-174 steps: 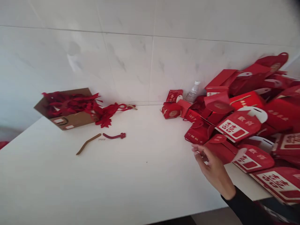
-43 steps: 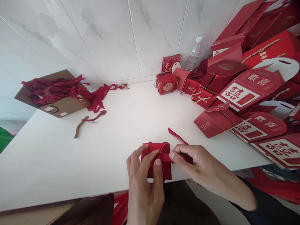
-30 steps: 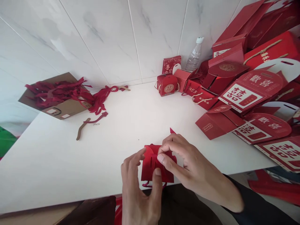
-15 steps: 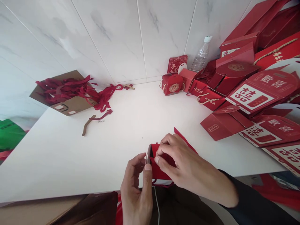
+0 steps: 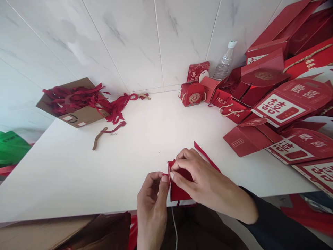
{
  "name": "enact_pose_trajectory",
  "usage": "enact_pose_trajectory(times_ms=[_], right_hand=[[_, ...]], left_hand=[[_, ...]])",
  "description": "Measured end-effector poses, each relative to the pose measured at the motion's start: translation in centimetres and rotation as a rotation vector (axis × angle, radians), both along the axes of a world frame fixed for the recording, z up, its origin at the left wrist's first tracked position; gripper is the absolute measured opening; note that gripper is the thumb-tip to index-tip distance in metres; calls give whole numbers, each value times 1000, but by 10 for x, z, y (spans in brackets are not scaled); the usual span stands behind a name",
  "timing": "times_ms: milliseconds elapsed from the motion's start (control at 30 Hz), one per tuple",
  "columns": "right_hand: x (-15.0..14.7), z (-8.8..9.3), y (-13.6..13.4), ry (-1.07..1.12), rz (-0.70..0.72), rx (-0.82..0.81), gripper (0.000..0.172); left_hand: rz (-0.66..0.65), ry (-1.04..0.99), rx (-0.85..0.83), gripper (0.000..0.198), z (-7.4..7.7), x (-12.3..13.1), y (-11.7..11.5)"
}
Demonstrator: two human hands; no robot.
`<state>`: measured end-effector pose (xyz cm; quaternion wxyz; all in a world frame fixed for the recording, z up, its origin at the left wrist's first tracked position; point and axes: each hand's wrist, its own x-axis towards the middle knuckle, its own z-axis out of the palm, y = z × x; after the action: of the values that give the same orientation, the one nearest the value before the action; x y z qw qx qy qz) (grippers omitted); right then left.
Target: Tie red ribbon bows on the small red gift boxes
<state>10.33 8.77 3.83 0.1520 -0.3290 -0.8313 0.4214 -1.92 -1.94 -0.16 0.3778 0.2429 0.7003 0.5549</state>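
A small red paper box (image 5: 178, 189) rests at the near edge of the white table (image 5: 145, 139). My left hand (image 5: 153, 199) pinches its left flap with thumb and forefinger. My right hand (image 5: 200, 178) lies over the top of the box, fingers curled and pressing on its upper edge. A red ribbon strip (image 5: 205, 155) sticks out from behind my right hand. The inside of the box is hidden by my fingers.
A cardboard box of red ribbons (image 5: 74, 107) sits at the far left, with loose ribbon pieces (image 5: 109, 130) beside it. A heap of red gift boxes (image 5: 281, 104) fills the right side. A plastic bottle (image 5: 225, 62) stands against the tiled wall.
The red box came from the heap to the table's near edge. Over the last second my right hand shifted onto its top and my left moved to pinch the left flap.
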Motion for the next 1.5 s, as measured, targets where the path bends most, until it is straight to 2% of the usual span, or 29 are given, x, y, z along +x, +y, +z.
enact_pose_trajectory(times_ms=[67,133,300,433,500,567,633,733,767,833,933,1000,1067,1200,1333,1500], right_hand=[[5,-4,-1,20,-8,26,11],[12,-11,-4,25,-42,97,12],[36,-32,-12,-56,-115,238,41],[50,-38,-13,-51,-109,178,52],[56,-38,-13,-45,-114,116,54],[63,-38,-15,-40,-135,73,56],[71,-38,-18,-34,-180,53,58],[83,-41,-23,-53,-313,35,51],[86,-42,-25,-71,-360,26,47],[91,-46,-27,-116,-403,-22,44],[90,-49,-27,-150,-342,-178,44],[86,-49,-26,-105,-313,-254,42],[81,-47,-25,-42,-345,-262,40],[75,-43,-28,53,-481,-194,35],[72,-39,-31,212,-535,-135,26],[64,-37,-32,381,-546,-324,20]], left_hand=[[22,-9,8,34,-2,0,0],[105,-90,24,33,-5,-1,0],[421,-436,143,20,-9,-15,-3],[726,-612,203,11,-7,-37,-6],[795,-626,251,7,-11,-43,-8],[745,-640,190,10,-20,-40,-12],[570,-620,43,21,-31,-28,-17],[216,-363,-118,43,-39,-1,-25],[130,-250,-136,49,-38,8,-25],[52,-98,-136,54,-31,23,-23],[47,-103,-67,54,-21,34,-11],[105,-174,-26,54,-19,36,-1],[160,-197,38,50,-21,37,6],[251,-1,212,26,-26,39,13],[288,12,217,28,-23,40,15],[358,14,323,26,-15,40,19]])
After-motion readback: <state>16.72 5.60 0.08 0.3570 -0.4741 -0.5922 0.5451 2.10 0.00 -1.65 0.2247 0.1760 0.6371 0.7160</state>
